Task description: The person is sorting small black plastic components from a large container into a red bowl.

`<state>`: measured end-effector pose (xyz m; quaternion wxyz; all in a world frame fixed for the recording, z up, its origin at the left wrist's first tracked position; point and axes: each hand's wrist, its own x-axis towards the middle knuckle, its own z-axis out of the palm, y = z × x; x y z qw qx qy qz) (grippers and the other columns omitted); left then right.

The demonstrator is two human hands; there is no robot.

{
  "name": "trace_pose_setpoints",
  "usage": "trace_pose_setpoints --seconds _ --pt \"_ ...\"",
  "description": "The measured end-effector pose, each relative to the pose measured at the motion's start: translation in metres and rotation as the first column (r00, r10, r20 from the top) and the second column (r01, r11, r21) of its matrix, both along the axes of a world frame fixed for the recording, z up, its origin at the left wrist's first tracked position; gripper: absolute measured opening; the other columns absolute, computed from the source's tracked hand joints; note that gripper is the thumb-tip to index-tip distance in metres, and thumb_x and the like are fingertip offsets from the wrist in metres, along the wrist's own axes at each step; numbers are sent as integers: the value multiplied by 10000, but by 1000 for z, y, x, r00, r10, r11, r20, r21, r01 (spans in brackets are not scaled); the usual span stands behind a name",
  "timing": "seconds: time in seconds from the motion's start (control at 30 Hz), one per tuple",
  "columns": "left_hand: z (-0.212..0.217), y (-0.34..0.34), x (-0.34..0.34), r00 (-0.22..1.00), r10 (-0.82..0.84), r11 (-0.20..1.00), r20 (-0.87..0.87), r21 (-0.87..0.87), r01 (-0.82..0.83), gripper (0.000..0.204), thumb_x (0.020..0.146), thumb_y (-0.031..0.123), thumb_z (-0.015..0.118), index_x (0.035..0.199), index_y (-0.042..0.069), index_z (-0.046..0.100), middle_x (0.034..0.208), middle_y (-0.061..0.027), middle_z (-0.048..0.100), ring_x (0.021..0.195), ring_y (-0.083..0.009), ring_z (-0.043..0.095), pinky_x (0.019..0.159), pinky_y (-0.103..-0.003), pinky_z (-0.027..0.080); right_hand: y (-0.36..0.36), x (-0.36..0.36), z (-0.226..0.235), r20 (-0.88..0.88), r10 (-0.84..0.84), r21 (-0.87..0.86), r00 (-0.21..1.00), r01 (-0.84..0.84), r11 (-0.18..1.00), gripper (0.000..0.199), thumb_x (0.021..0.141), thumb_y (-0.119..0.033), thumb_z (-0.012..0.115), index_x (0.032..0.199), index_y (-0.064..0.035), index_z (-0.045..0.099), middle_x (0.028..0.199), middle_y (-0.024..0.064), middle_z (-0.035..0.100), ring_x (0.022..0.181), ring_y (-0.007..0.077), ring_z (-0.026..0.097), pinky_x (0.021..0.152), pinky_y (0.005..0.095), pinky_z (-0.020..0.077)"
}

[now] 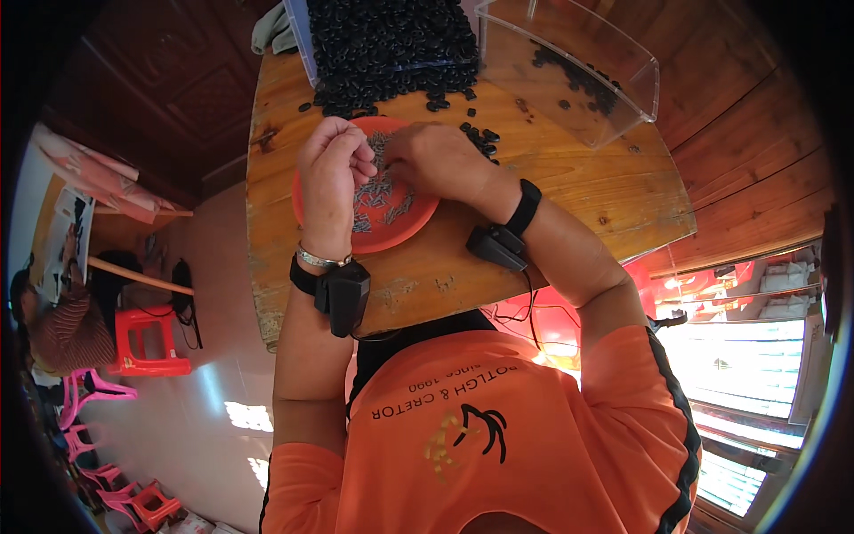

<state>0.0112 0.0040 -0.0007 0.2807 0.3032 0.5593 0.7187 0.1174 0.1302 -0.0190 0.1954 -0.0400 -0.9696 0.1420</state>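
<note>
**Hands busy over the red dish**

Her left hand (pixel 334 165) was pinched nearly closed, contents hidden; the right hand (pixel 436 160) curled over small grey pieces (pixel 382 200) in the red dish (pixel 405 227). Judging by the heaped black parts (pixel 391 44) beyond and the almost bare clear tray (pixel 614 89), plenty remained.

A round orange-red plate (pixel 400 227) lies flat on the wooden table, holding a loose scatter of small grey metal pieces (pixel 382 200). Many small black parts (pixel 391 44) are heaped at the plate's twelve o'clock, a few strays at two o'clock.
</note>
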Motion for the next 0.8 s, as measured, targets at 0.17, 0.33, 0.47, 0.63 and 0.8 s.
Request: trace_pose_setpoints --seconds 0.17,0.33,0.47,0.63,0.8 --pt "0 5 2 998 -18 992 -57 -128 10 131 866 131 488 792 53 563 646 11 527 546 -60 481 499 -193 384 15 5 6 -83 37 -602 996 -80 795 100 828 -70 616 898 -8 651 864 72 658 786 151 615 724 257 484" --pt "-9 5 8 962 -103 976 -255 -210 49 139 876 136 491 833 15 544 665 -5 533 576 -68 481 500 -227 397 19 7 5 -184 52 -891 981 -189 412 92 855 -60 622 921 0 643 865 -6 637 802 49 567 738 209 470" --pt "-7 4 12 969 -98 977 -226 -206 51 137 879 132 491 840 11 542 681 -17 552 578 -71 495 506 -228 404 19 5 2 -210 33 -873 977 -203 443 106 811 -83 662 875 1 659 798 24 653 741 75 576 707 225 476" --pt "-7 5 7 981 -174 960 -80 -236 151 138 900 141 485 874 26 556 691 -18 555 572 -84 515 506 -225 410 14 5 3 -222 9 -822 975 -192 535 120 800 -108 679 839 0 648 781 28 649 724 73 574 677 228 478" --pt "-8 6 1 976 -217 965 -4 -149 214 138 907 155 483 889 39 555 694 -22 557 570 -94 526 515 -212 406 7 4 9 -201 -45 -824 979 -144 548 83 842 -76 640 879 -4 621 829 12 637 750 53 571 693 203 471"
